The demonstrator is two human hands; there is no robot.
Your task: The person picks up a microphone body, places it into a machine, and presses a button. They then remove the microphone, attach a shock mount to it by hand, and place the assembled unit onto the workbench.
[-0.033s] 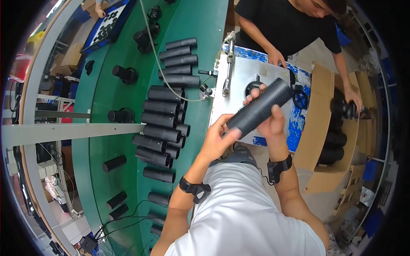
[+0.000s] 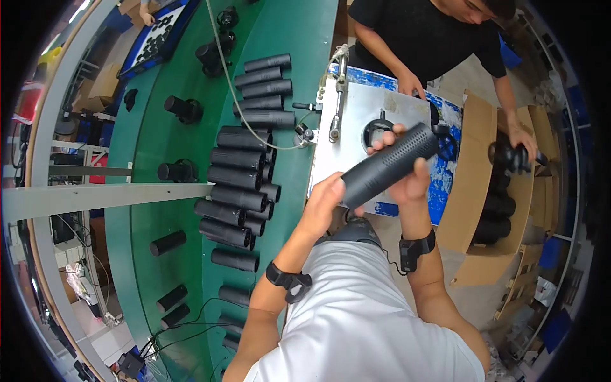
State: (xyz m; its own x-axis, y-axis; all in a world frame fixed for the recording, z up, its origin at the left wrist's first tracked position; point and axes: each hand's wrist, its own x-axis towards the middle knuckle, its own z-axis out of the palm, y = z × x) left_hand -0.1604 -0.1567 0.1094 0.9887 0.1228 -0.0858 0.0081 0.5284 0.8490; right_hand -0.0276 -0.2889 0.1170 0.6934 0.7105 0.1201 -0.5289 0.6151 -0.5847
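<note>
Both hands hold a black perforated cylinder (image 2: 389, 167), tilted with its far end up and to the right. My left hand (image 2: 323, 200) grips the near end, its thumb along the side. My right hand (image 2: 410, 184) wraps around from underneath, with fingertips on the far side and the thumb on the near side. Beyond the cylinder, a round black part with a stub (image 2: 380, 132) sits on the pale metal plate (image 2: 356, 105) of a worktable with worn blue paint. A metal lever fixture (image 2: 338, 95) stands on the plate's left side.
Stacked black cylinders (image 2: 238, 177) lie on the green bench (image 2: 299, 70) to the left, with more black parts (image 2: 182, 109) behind them. A co-worker (image 2: 420, 44) stands across the table, one hand at an open cardboard box (image 2: 468, 191) of black parts. A thin hose (image 2: 237, 95) hangs above the bench.
The cylinder has turned about its length, showing its perforations more clearly. My left thumb has moved on the near end. The co-worker's hand at the box has shifted slightly left.
</note>
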